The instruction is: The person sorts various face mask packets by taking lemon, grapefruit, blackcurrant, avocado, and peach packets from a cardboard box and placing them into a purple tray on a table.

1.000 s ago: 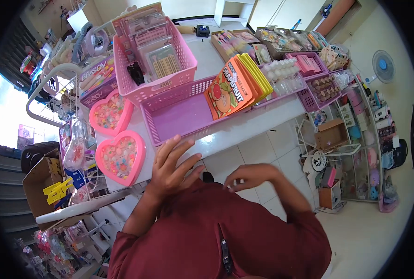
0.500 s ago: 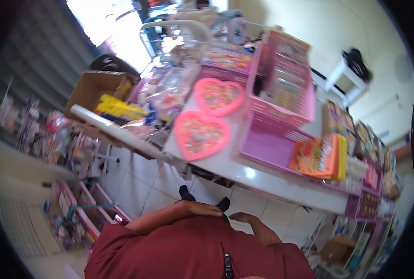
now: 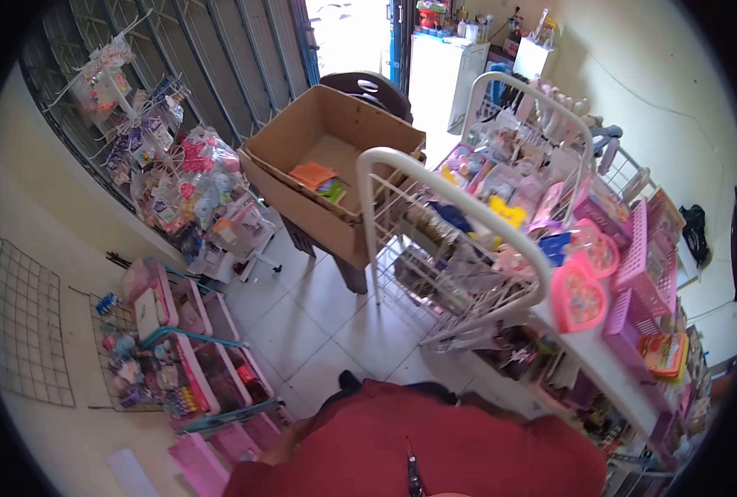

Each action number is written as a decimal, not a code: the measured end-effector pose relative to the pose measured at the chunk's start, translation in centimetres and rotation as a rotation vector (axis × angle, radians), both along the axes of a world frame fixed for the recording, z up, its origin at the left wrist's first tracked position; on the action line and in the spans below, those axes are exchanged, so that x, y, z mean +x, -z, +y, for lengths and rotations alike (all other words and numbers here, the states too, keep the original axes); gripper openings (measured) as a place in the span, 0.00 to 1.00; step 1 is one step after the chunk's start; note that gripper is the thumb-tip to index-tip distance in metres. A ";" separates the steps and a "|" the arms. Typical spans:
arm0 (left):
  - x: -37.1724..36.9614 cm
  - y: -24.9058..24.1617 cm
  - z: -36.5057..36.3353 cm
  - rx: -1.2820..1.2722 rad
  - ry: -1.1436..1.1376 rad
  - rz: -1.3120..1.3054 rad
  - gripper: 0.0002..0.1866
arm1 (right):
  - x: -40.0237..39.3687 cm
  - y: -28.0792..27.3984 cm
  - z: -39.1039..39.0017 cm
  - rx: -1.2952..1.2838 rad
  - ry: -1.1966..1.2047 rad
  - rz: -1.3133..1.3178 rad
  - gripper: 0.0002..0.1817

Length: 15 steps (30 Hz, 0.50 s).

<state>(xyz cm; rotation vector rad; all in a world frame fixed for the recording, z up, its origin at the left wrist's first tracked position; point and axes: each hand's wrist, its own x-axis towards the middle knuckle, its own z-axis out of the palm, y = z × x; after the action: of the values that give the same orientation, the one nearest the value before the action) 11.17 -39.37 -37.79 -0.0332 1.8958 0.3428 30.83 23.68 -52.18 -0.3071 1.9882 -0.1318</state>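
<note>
My left hand is out of sight; only a bit of the forearm [image 3: 284, 449] shows beside the red shirt [image 3: 418, 422]. Past the shirt's other edge, my right hand [image 3: 474, 401] is dim and partly covered, so its fingers cannot be made out. The nearest thing ahead is a white wire rack [image 3: 455, 195], loaded with packaged goods. Behind it to the left, an open cardboard box [image 3: 281, 178] stands on a chair [image 3: 352, 275], with orange packets [image 3: 313, 175] and green packets [image 3: 333, 190] inside.
Two pink heart-shaped trays [image 3: 557, 308] sit on the white table [image 3: 588, 352] at right, near pink baskets [image 3: 640, 269]. Pink drawers [image 3: 198, 373] and a hanging display [image 3: 165, 166] line the left. White floor tiles [image 3: 302, 323] lie between. A doorway [image 3: 347, 37] is at the back.
My view has swung left, bringing the cardboard box and rack to the middle and shifting the table rightward. Both hands, seen earlier before the shirt, are now mostly hidden. Yellow items no longer show in the box.
</note>
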 end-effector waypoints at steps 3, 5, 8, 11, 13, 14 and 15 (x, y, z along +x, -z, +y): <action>-0.5 -0.9 -0.9 0.087 -0.203 -0.054 0.41 | -14.6 -15.0 -10.1 -0.208 1.174 0.332 0.40; -1.1 -2.7 -1.1 0.143 -0.348 -0.095 0.41 | -22.5 -12.7 -14.0 -0.193 0.903 0.291 0.39; -3.3 -5.8 -0.6 0.205 -0.558 -0.161 0.42 | -34.4 -25.3 -21.3 -0.631 0.566 0.283 0.32; -10.4 -11.5 3.4 0.272 -0.783 -0.223 0.42 | -42.9 -38.6 -26.8 -0.958 0.375 0.633 0.20; -17.5 -13.7 4.4 0.557 -0.770 0.010 0.42 | -47.8 -46.0 -28.4 -0.903 0.175 0.930 0.17; -21.5 -16.0 5.2 0.585 -0.689 0.143 0.40 | -49.9 -48.6 -28.8 -0.944 0.143 1.105 0.15; -25.5 -18.8 6.2 0.613 -0.603 0.276 0.37 | -52.1 -50.6 -28.8 -0.920 0.114 1.225 0.18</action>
<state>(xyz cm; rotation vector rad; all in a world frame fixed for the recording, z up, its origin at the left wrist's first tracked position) -14.38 -33.18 -19.00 -0.1531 1.9416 1.3846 -21.32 -5.09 -1.60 -1.0407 3.0279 -1.1805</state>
